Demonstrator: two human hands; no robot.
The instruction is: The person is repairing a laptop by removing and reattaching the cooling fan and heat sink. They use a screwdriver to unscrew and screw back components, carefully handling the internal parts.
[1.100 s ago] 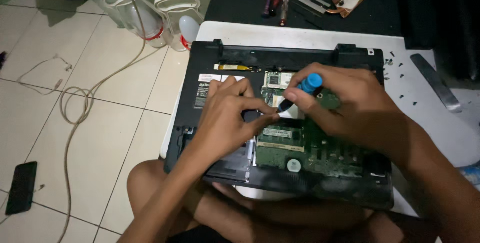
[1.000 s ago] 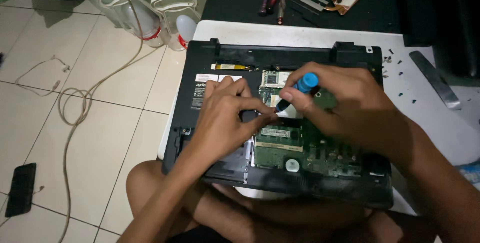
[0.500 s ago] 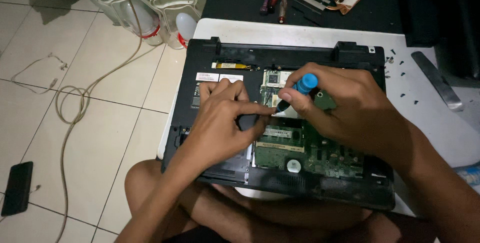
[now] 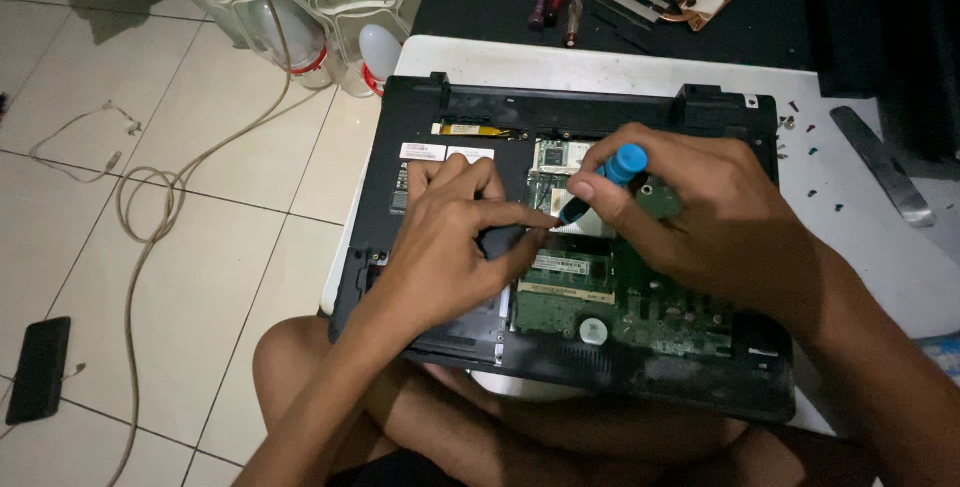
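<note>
Screwdriver [image 4: 612,175], blue cap, sits in right hand [image 4: 720,222], fingers closed round it, tip down on green board [image 4: 620,297] of opened laptop [image 4: 560,247]. Left hand [image 4: 450,247] pinches narrow at the tip, resting on laptop. Loose screws [image 4: 805,137] on white table [image 4: 860,237].

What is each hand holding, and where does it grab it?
The right hand pinches a blue-capped screwdriver around its handle. The left hand holds nothing; its fingertips press on the opened laptop.

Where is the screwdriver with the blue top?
In the head view, the blue-topped screwdriver is in the right hand, over the middle of the opened laptop, its tip pointing down beside the left hand's fingers.
</note>
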